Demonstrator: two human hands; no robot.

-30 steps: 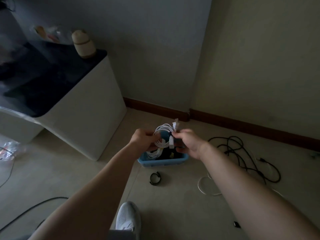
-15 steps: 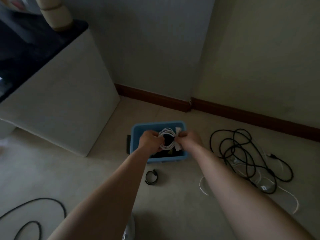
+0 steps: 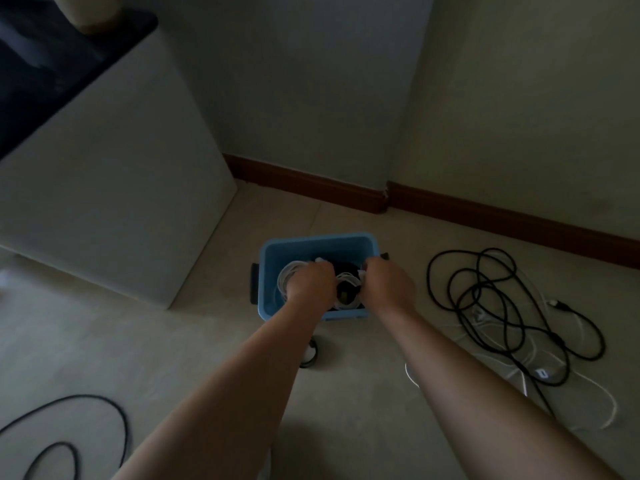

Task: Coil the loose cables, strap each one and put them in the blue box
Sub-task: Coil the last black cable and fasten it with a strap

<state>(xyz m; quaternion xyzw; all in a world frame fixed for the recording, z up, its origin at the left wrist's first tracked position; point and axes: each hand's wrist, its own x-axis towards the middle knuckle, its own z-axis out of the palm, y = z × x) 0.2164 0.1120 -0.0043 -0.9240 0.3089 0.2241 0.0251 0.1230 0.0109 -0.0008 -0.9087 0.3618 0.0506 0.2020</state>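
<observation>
One blue box [image 3: 317, 242] sits on the floor with two coils in it: a white coil [image 3: 348, 282], grasped from either side in the curled grip of the left hand [image 3: 310, 284] and the right hand [image 3: 389, 284], and a second white coil [image 3: 286, 273] lying at its left side. Outside lie a tangled black cable [image 3: 485, 296] over one loose white cable [image 3: 604, 401] at the right, another black cable [image 3: 86, 401] at the near left, and one small black loop [image 3: 309, 356] before the box. Against half a second ago, both hands and their coil sit lower, down inside the box.
</observation>
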